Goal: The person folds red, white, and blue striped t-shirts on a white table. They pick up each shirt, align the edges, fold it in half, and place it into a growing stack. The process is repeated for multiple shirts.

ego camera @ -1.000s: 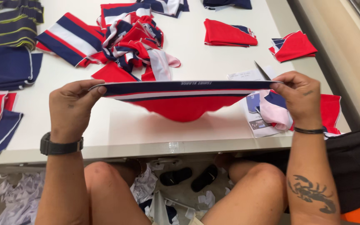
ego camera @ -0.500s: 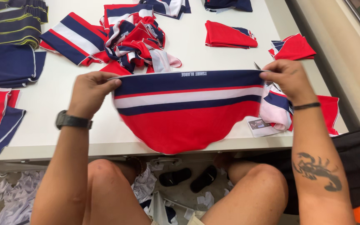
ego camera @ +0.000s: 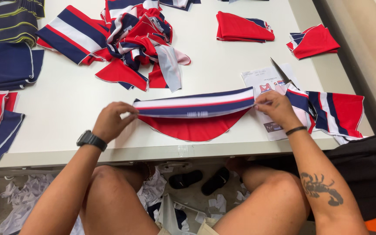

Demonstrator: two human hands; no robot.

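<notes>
The curved red fabric panel with navy and white striped band is now laid flat on the white worktable, near its front edge, where half a second ago it was held raised and spread open before the body. The striped band has been folded down over the red part, so that less of the red curve is shown than before; the fold is judged to be in progress rather than finished, since both ends are pinched.

The left end of the band is pinched between thumb and fingertips of the left hand, on whose wrist a black watch is worn. The right end is gripped narrowly by the right hand, which bears a thin black wristband.

Beneath and just beside the right hand, a white printed paper sheet and a stack of matching red, navy and white striped pieces are found. A pair of scissors is laid on the paper, blades pointing away. Farther off, a loose heap of like cut pieces is noted at the table's middle, two folded red pieces at the far right, and navy fabric at the left. Paper scraps and black sandals are seen on the floor below.
</notes>
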